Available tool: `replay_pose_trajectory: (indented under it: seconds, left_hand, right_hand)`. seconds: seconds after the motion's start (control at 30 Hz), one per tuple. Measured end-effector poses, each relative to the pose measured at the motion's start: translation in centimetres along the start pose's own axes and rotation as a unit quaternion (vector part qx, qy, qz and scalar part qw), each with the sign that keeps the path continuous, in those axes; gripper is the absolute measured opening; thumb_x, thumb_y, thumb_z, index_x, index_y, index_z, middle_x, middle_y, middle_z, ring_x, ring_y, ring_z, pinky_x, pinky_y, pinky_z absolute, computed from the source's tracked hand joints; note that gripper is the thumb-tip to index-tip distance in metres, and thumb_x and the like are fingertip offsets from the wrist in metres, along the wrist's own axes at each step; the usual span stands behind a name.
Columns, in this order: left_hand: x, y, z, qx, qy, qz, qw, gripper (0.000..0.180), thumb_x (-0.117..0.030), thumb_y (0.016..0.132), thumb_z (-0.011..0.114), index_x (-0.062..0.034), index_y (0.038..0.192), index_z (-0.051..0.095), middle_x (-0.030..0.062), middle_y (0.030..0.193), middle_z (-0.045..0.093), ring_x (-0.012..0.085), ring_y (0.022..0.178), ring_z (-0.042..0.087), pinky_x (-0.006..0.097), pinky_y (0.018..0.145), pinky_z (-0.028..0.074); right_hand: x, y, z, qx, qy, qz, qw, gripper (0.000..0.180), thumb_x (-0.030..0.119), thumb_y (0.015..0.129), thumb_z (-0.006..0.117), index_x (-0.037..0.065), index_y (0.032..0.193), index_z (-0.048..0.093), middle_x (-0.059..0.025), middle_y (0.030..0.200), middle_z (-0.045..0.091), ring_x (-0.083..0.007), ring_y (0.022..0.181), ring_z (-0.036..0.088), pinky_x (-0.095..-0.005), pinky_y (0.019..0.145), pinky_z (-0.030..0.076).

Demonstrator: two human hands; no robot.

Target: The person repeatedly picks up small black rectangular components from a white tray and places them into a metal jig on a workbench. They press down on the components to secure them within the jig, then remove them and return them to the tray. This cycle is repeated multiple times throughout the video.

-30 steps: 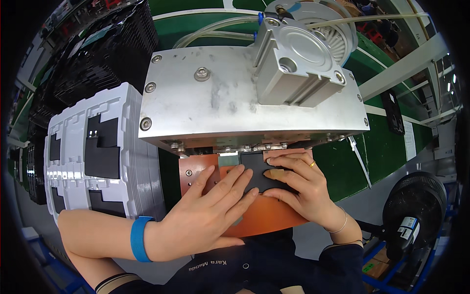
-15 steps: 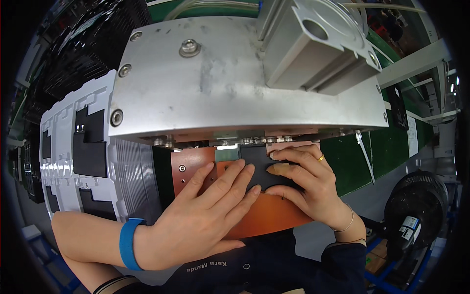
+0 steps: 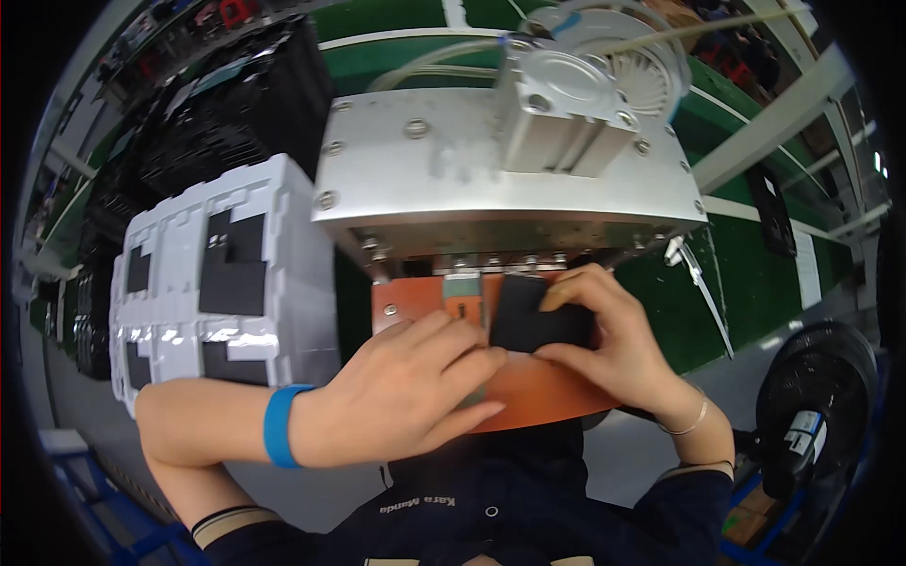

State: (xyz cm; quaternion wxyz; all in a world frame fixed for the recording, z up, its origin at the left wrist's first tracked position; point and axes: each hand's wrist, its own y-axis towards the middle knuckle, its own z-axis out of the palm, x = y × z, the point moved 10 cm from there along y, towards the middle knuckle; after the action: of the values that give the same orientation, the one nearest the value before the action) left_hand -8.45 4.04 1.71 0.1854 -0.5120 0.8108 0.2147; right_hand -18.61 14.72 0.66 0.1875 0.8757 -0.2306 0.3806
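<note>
My right hand (image 3: 618, 344) grips a flat black piece (image 3: 528, 323) at its right side, thumb at the near edge and fingers over the top. The piece lies on an orange plate (image 3: 547, 396) beneath the front of a silver metal press-like fixture (image 3: 510, 193). Left of the black piece, my left hand (image 3: 406, 391) rests over the plate with bent fingers and the thumb stretched toward the right. A narrow greenish strip (image 3: 462, 288) shows beyond its fingers. Whatever lies under those fingertips is hidden.
White stacked trays (image 3: 170, 316) with black cut pieces stand at the left, with black trays (image 3: 236, 123) behind. A metal caliper-like tool (image 3: 700, 283) lies on the green bench (image 3: 675, 325) at right. A black fan (image 3: 812, 406) stands lower right.
The view has shifted, so the fixture appears lower and smaller. My left fingers have drawn back from the black piece and bent; my right hand still holds it.
</note>
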Motion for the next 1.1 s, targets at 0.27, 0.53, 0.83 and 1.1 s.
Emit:
replay_pose_trajectory:
  seconds: [0.27,0.53,0.83,1.1]
  left_hand:
    - [3.8,-3.7,-0.9,-0.06,-0.522,-0.207,0.825,0.015,-0.012,0.098,0.069,0.0007,0.1,0.062,0.0007,0.093,0.069,0.0032,0.084,0.062,0.019,0.071,0.05]
    - [16.8,-23.7,-21.0,-0.476,-0.133,-0.355,0.794,0.038,-0.026,0.097,0.068,-0.0044,0.128,0.067,-0.001,0.1,0.073,0.0033,0.084,0.066,0.019,0.062,0.049]
    - [20.7,-25.5,-19.1,-0.3,0.302,-0.408,0.807,0.042,-0.028,0.092,0.073,-0.001,0.124,0.069,0.0169,0.124,0.065,0.0293,0.101,0.061,0.041,0.087,0.047]
    - [18.1,-22.8,-13.3,-0.13,0.201,-0.403,0.884,0.057,-0.033,0.101,0.057,-0.0084,0.151,0.046,0.0245,0.161,0.03,0.045,0.151,0.022,0.05,0.122,0.021]
  right_hand:
    - [2.8,0.9,4.7,0.062,0.405,0.11,0.905,0.034,-0.009,0.079,0.08,0.002,0.101,0.056,-0.0086,0.113,0.061,-0.0157,0.108,0.064,-0.0316,0.095,0.054]
    - [14.7,8.7,11.9,-0.041,0.04,-0.29,0.955,0.047,0.019,0.088,0.075,0.001,0.128,0.058,-0.0167,0.129,0.059,-0.0365,0.121,0.055,-0.0451,0.103,0.045]
    - [15.1,13.2,20.1,-0.018,-0.133,-0.24,0.962,0.039,0.024,0.084,0.077,0.007,0.115,0.061,-0.0133,0.113,0.063,-0.0335,0.112,0.054,-0.0439,0.095,0.042]
    - [15.6,6.1,11.7,-0.092,-0.019,-0.331,0.939,0.045,0.018,0.077,0.081,0.01,0.117,0.061,-0.0094,0.126,0.059,-0.03,0.116,0.054,-0.0428,0.096,0.045]
